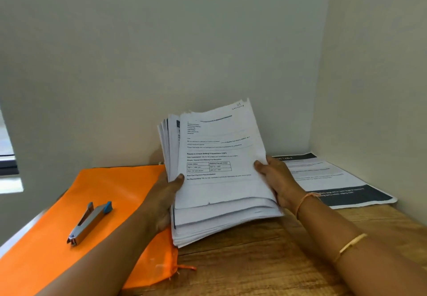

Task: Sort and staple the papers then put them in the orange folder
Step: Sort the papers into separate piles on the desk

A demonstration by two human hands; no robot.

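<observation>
A thick stack of white printed papers [219,171] is tilted up off the wooden table, its top sheet showing text and a small table. My left hand [163,199] grips the stack's left edge, thumb on the top sheet. My right hand [276,180] grips the right edge, thumb on top as well. The orange folder [69,208] lies flat on the left of the table. On it rests a grey stapler [90,221] with a blue end, untouched.
A printed sheet with dark bands [335,180] lies flat at the back right, against the corner. Walls close the table at the back and right. Bare wooden tabletop [254,261] shows below the stack. A window edge [7,157] is at far left.
</observation>
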